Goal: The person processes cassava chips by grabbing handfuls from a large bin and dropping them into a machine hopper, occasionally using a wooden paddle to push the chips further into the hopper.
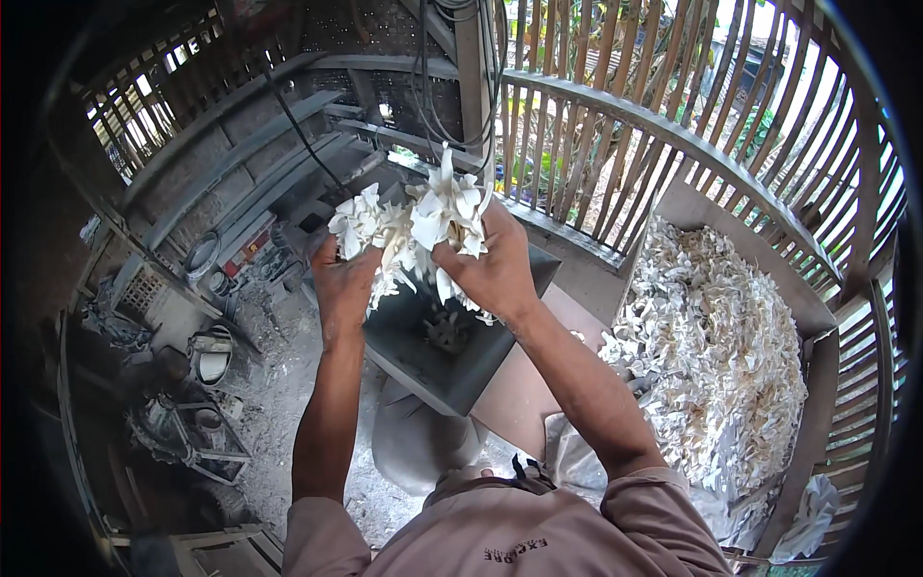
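Observation:
Both of my arms reach forward over a grey square hopper (409, 370) with sloping walls. Between my hands is a big loose bunch of dried white chips (444, 216), curled and flaky, held above the hopper's mouth. My left hand (344, 288) is closed around the bunch's left side, and my right hand (495, 264) grips it from the right, thumb pressed inward. Some of the fingers are hidden behind the chips. Deep inside the hopper lie a few more chips (447, 332).
To my right, a large heap of the same chips (716, 356) fills a board-sided bin by the slatted fence (663, 130). A pale sack (418, 442) bulges below the hopper. Buckets (212, 356) and a metal frame (207, 438) stand on the dusty floor at left.

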{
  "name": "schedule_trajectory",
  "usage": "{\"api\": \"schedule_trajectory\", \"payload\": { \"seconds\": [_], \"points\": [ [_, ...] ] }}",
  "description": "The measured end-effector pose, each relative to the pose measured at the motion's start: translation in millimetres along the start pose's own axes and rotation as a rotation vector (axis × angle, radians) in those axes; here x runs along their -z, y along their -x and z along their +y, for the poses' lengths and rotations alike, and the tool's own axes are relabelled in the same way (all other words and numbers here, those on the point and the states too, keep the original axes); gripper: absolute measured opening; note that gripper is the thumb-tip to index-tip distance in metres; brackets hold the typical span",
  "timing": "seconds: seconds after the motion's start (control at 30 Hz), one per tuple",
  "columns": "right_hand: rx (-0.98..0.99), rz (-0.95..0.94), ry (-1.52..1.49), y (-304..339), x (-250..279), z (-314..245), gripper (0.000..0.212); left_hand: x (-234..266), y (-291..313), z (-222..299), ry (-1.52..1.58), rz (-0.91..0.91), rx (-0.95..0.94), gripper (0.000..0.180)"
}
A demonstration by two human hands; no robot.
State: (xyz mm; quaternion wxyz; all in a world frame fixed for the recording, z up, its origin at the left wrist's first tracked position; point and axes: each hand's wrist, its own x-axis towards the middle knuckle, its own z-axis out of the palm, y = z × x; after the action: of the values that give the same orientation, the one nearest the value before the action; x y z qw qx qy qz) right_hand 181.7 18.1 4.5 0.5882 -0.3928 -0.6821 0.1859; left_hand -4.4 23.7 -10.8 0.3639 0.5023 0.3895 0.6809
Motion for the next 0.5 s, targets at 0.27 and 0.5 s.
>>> {"api": "schedule_trajectory", "payload": {
  "seconds": [0.27, 0.5],
  "points": [
    [-0.005, -0.01, -0.062, -0.4, 0.0, 4.8, 0.043, 4.6, -2.0, -7.4, 0.051, -0.014, -0.01, 0.029],
    [0.079, -0.05, -0.039, 2.1, -4.2, 5.9, 0.045, 5.6, -0.7, -9.5, 0.134, 0.009, 0.05, 0.034]
  ]
}}
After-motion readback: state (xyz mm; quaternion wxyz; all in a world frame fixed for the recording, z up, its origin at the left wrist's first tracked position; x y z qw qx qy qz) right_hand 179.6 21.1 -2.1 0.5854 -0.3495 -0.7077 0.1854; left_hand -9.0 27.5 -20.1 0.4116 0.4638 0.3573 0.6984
